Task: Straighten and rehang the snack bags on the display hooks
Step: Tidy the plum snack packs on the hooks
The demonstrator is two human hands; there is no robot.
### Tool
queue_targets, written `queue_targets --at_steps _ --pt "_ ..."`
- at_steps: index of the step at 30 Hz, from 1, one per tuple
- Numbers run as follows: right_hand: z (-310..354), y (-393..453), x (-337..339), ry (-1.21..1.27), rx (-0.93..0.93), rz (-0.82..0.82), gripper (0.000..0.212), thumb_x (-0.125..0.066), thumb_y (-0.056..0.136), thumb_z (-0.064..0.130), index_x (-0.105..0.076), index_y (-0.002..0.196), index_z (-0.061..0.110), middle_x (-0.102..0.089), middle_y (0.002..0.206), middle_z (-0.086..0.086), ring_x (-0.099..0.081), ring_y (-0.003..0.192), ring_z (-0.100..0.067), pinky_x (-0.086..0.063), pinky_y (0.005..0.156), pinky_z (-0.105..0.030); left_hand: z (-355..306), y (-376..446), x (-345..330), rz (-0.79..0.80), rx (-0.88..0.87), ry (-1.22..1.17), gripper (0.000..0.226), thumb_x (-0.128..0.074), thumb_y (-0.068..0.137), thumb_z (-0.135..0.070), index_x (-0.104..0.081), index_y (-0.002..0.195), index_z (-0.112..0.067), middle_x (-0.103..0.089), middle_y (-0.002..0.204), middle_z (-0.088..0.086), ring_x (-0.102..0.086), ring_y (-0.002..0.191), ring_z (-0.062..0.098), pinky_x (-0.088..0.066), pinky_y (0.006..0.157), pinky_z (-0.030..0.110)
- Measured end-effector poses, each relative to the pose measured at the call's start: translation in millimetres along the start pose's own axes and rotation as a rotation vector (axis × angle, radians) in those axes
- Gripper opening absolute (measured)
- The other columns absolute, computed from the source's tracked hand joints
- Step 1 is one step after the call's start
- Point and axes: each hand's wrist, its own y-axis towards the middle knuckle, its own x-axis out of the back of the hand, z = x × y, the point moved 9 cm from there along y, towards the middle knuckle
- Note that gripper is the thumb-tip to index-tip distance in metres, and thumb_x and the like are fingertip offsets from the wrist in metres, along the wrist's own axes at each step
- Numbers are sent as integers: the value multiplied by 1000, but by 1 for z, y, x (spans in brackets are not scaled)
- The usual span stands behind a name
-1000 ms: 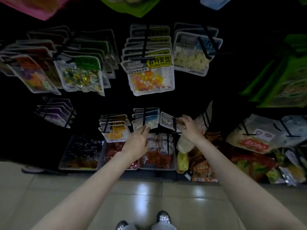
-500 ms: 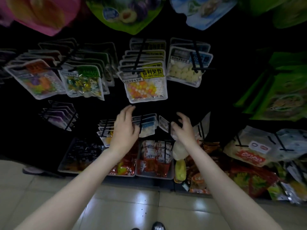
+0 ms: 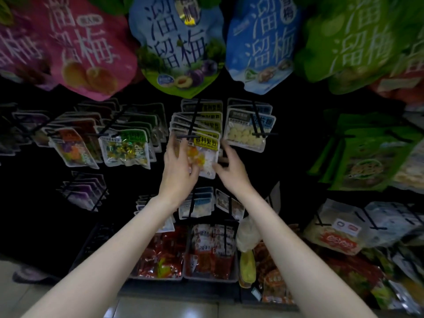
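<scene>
Dim shop light falls on a black display wall crowded with hanging packets: a row of big plum bags across the top, the blue one near the middle, and trays of red snack packs low down by the tiled floor. Both hands are up at the middle row, on the front bag of a stack hanging from a black hook — a clear snack bag with a yellow label and orange and white pieces inside. The left hand covers the bag's left half, fingers curled over its face with the thumb seemingly at its lower edge, so it appears to grip the bag. The right hand sits at the bag's lower right corner, fingers loosely bent and touching the edge; whether it actually pinches the film I cannot tell. The bag hangs slightly skewed against those behind it, so the step in hand looks like squaring this front bag on its hook. The next move likely calls for a gentle two-sided tug to level it — keeping its hole seated on the hook and not dragging the neighbouring pale-candy bag just beside it.
</scene>
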Motion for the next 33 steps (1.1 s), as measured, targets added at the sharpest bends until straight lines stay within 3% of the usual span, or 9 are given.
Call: queue_targets --at_steps 3,6,9,12,15,21,24,28,33 --pt "-27 -4 48 2 -65 -238 52 -58 90 11 -39 139 15 -39 140 -9 -47 122 -20 -41 92 -21 -1 0 -4 29 11 -52 59 -49 94 -19 -21 145 -11 3 155 15 -5 143 31 -23 111 39" --pt "-50 12 112 66 -157 -485 66 -65 86 14 -31 142 10 -38 142 -12 -40 131 -25 -39 105 -36 0 1 -14 85 68 -125 67 -50 94 -23 -12 148 -12 9 155 11 -5 144 28 -25 110 36" --pt "-44 54 124 92 -130 -373 81 -67 84 10 -19 148 16 -32 150 -7 -32 137 -22 -33 111 -41 -1 5 -21 121 128 -144 72 -51 94 -22 -5 148 -8 9 155 13 -4 144 28 -27 112 38" --pt "-40 73 116 86 -169 -288 52 -58 90 7 -40 138 14 -52 134 -8 -49 123 -24 -44 98 -35 0 9 -21 108 149 -99 70 -51 93 -19 -8 147 -7 4 155 18 -3 143 31 -30 109 46" --pt "-33 40 115 -49 -91 -472 31 -53 90 2 -58 120 7 -64 115 -12 -59 107 -24 -42 80 -24 2 10 -20 100 126 -57 70 -51 91 -18 -9 147 -13 0 154 18 -21 138 38 -34 105 49" --pt "-16 -18 86 -89 25 -645 16 -57 92 15 -68 95 3 -67 80 -15 -62 72 -24 -28 60 -17 -10 4 -21 115 143 -29 56 -51 94 -17 -28 140 4 4 155 18 1 144 30 -25 111 47" --pt "-15 -20 88 -90 -15 -625 19 -55 93 16 -67 102 5 -67 85 -14 -63 79 -25 -36 65 -20 -10 4 -20 120 137 -17 52 -50 94 -16 -32 138 4 5 155 17 -10 143 34 -29 110 46" --pt "-17 -22 101 18 -58 -555 19 -51 94 11 -59 108 2 -64 96 -9 -58 87 -20 -37 70 -21 -1 7 -15 112 137 7 65 -49 94 -17 -13 147 -5 1 154 19 -29 134 39 -35 103 38" --pt "-12 -12 116 24 -126 -471 39 -47 95 7 -39 132 13 -59 119 -11 -57 107 -26 -39 78 -23 -10 4 10 24 64 -7 28 -48 92 -12 -43 117 -1 -23 145 22 -30 131 40 -35 103 44"
